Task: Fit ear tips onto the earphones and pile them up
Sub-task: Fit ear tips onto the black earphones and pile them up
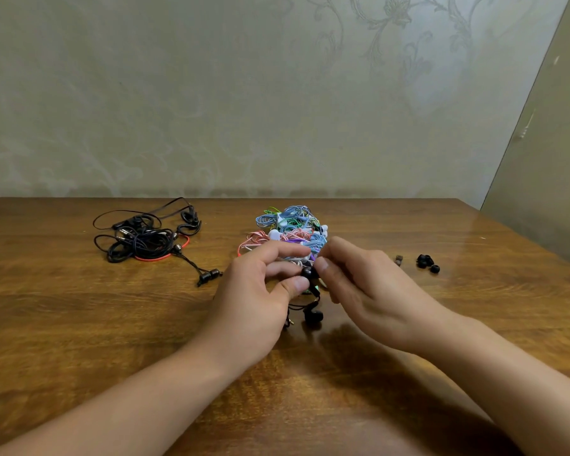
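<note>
I hold one black earbud (307, 274) between my two hands, just in front of the colourful pile of earphones (290, 230), which I take as my landmark on the bench (79, 324). My left hand (260, 291) pinches the earbud with thumb and fingers curled round it. My right hand (359, 284) meets it from the other side, thumb and forefinger pressed together at the earbud's tip; I think a small ear tip is between them, but it is too hidden to be sure. The second black earbud (313, 316) of the same cable hangs below, nearer to me than the pile.

The spare ear tips (426, 262) lie well to the right of the pile, and a tangle of black earphones (145, 238) lies well to its left.

I judge that the fitting step is in hand. Next, the tip must be pushed fully over the nozzle, straight and with a small twist. Then the hanging earbud needs its own tip from the right side.
</note>
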